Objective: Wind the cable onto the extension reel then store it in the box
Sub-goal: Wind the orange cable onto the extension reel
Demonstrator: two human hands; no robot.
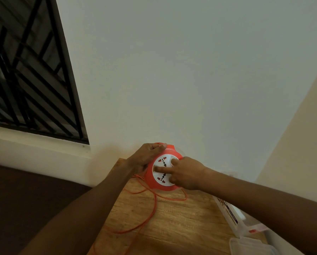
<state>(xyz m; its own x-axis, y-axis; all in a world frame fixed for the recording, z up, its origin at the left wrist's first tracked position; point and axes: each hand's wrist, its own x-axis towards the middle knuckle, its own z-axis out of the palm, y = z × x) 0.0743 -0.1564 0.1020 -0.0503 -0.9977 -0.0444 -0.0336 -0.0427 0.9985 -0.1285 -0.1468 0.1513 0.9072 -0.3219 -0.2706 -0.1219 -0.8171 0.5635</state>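
A round orange extension reel (pixel 152 178) with a white socket face stands tilted at the far end of the wooden table (pixel 172 221). My left hand (pixel 146 155) grips the reel's upper left rim. My right hand (pixel 183 173) lies on the white face, its index finger pointing across it to the left. A thin orange cable (pixel 155 203) hangs loose from the reel and loops over the table toward the near edge. A clear plastic box (pixel 233 216) stands at the table's right side, partly hidden by my right forearm.
The clear lid (pixel 249 245) of the box lies at the near right of the table. A pale wall rises right behind the reel. A window with black bars (pixel 25 70) is at the upper left, above a dark floor area.
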